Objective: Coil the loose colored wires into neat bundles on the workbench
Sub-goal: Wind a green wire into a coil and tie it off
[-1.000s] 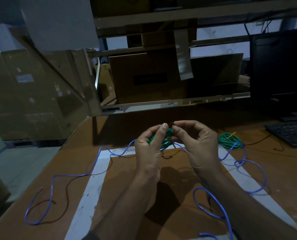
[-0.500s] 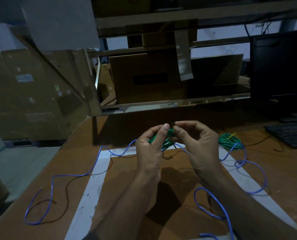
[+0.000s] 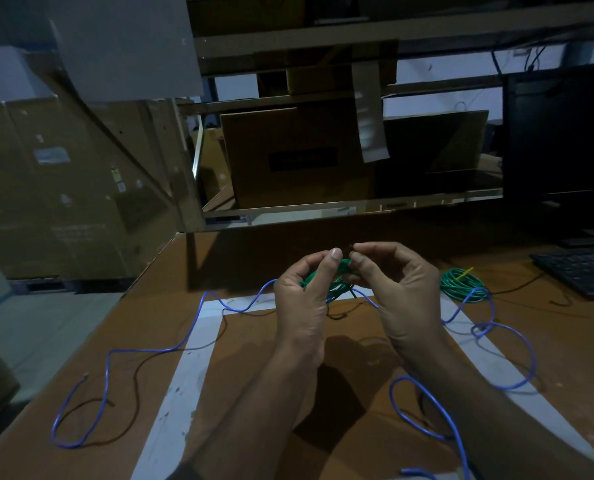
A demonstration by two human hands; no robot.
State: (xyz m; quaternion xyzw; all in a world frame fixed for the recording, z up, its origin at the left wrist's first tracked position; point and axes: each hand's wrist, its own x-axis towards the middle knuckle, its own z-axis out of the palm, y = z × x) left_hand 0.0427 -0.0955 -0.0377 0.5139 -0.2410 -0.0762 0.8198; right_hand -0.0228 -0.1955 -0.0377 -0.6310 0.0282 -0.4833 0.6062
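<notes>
your left hand (image 3: pixel 304 299) is raised above the brown workbench (image 3: pixel 323 368), fingers curled around a small bundle of green insulated wire (image 3: pixel 337 271), the index finger pointing up along its near side. your right hand (image 3: pixel 397 289) faces it from the other side, thumb and forefinger pinched together at the top of the same green bundle, on what looks like a dark wire end; it is too small and dim to tell exactly what that tip is. the two hands are almost touching at the fingertips, and the bundle sits between them, held off the surface.

a second coil of green wire with a short yellow strand across it (image 3: pixel 462 282) lies flat on the bench to the right of your right hand, near the black keyboard (image 3: pixel 583 271). a long loose blue wire (image 3: pixel 184 341) wanders from the front left corner, runs behind your hands, loops beside that resting green coil and curls back under your right forearm. a thin dark wire (image 3: pixel 136 379) trails close beside the blue one on the left.

pale tape strips (image 3: pixel 184 393) mark out a frame on the bench, and your forearms cross it. a dark monitor (image 3: pixel 565 133) stands behind the keyboard, and cardboard boxes (image 3: pixel 299 154) sit on the shelving beyond the bench.
</notes>
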